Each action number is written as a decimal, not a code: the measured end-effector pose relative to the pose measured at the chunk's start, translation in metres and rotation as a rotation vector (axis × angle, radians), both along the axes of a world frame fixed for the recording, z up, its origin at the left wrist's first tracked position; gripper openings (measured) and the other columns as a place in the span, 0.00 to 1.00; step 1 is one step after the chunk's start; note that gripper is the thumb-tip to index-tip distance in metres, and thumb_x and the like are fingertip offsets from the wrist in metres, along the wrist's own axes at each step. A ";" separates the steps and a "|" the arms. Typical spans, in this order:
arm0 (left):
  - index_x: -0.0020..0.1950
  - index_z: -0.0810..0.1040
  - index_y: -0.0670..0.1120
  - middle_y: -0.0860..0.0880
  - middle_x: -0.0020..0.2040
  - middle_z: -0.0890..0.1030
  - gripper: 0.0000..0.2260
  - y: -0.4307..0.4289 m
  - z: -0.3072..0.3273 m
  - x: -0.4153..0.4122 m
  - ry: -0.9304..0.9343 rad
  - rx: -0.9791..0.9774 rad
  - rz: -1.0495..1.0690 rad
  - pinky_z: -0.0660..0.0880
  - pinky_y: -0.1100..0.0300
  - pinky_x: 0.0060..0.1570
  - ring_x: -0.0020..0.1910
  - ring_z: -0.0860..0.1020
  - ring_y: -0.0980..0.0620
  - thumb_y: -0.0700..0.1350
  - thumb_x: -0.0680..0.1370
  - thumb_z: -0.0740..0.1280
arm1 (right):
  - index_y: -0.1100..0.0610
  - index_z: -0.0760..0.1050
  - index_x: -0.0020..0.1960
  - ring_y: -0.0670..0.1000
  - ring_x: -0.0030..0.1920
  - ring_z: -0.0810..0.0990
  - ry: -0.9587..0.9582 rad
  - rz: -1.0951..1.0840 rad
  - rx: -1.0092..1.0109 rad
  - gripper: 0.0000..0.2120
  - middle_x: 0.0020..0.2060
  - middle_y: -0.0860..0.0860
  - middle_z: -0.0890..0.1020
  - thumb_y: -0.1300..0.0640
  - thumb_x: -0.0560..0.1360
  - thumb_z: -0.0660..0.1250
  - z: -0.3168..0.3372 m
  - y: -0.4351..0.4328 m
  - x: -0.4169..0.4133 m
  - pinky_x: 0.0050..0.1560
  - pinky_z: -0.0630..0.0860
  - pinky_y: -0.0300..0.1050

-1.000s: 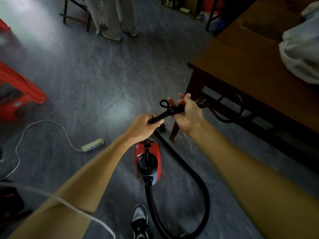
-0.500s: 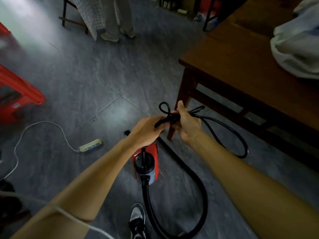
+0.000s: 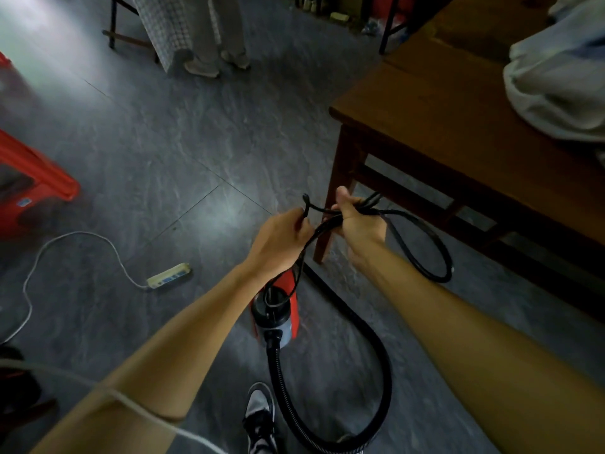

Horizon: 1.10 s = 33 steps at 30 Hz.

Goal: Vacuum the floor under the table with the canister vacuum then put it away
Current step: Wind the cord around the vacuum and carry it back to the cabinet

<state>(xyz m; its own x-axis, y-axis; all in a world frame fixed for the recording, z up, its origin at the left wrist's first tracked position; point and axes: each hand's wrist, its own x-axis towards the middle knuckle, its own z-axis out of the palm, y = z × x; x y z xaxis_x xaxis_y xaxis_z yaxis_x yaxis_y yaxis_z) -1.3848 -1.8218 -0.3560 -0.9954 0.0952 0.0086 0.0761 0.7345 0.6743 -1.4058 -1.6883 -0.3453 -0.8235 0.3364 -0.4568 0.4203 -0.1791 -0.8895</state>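
Open grey floor stretches ahead and left, between the red stool and the table. The table leg stands just behind the right hand, and low rails bar the space under the top. The cord loops down beside that leg. The vacuum and hose crowd the near floor; a power strip and white cable lie left.
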 end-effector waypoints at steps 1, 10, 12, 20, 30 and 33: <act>0.32 0.62 0.51 0.52 0.27 0.68 0.15 -0.008 -0.005 0.003 0.014 -0.031 -0.047 0.63 0.58 0.28 0.25 0.65 0.54 0.45 0.80 0.56 | 0.53 0.78 0.36 0.53 0.46 0.85 -0.018 -0.059 -0.039 0.11 0.38 0.51 0.84 0.48 0.73 0.72 0.003 0.006 -0.003 0.52 0.82 0.55; 0.66 0.74 0.46 0.45 0.62 0.79 0.16 -0.027 -0.037 -0.008 -0.303 -0.327 -0.185 0.76 0.53 0.56 0.56 0.79 0.46 0.47 0.81 0.56 | 0.59 0.77 0.42 0.53 0.37 0.83 0.020 -0.084 -0.216 0.11 0.32 0.52 0.78 0.52 0.78 0.67 0.016 0.013 -0.007 0.44 0.84 0.51; 0.69 0.72 0.48 0.45 0.62 0.78 0.17 -0.019 -0.022 -0.020 -0.395 -0.090 -0.074 0.74 0.59 0.51 0.53 0.78 0.51 0.46 0.81 0.54 | 0.58 0.77 0.42 0.53 0.37 0.83 0.044 -0.064 -0.169 0.10 0.32 0.52 0.79 0.52 0.78 0.66 0.016 0.017 -0.008 0.43 0.84 0.50; 0.64 0.70 0.52 0.49 0.56 0.81 0.23 0.021 -0.016 -0.004 -0.277 0.123 -0.150 0.75 0.57 0.54 0.54 0.80 0.51 0.52 0.71 0.72 | 0.58 0.78 0.42 0.53 0.37 0.84 0.037 -0.072 -0.210 0.11 0.34 0.53 0.80 0.52 0.78 0.67 0.021 0.012 -0.004 0.45 0.84 0.51; 0.32 0.70 0.51 0.51 0.27 0.73 0.15 -0.001 -0.031 -0.019 -0.208 -0.114 -0.037 0.68 0.57 0.28 0.27 0.74 0.51 0.53 0.78 0.62 | 0.62 0.76 0.43 0.54 0.34 0.82 -0.276 -0.035 -0.461 0.32 0.37 0.57 0.80 0.33 0.77 0.54 -0.013 0.059 0.004 0.39 0.80 0.51; 0.36 0.69 0.48 0.51 0.32 0.72 0.12 -0.004 -0.017 -0.034 -0.176 -0.355 -0.103 0.65 0.58 0.28 0.32 0.73 0.50 0.48 0.80 0.59 | 0.63 0.78 0.47 0.55 0.38 0.81 -0.567 0.276 -0.285 0.40 0.40 0.58 0.82 0.29 0.75 0.47 -0.037 0.052 0.038 0.37 0.76 0.49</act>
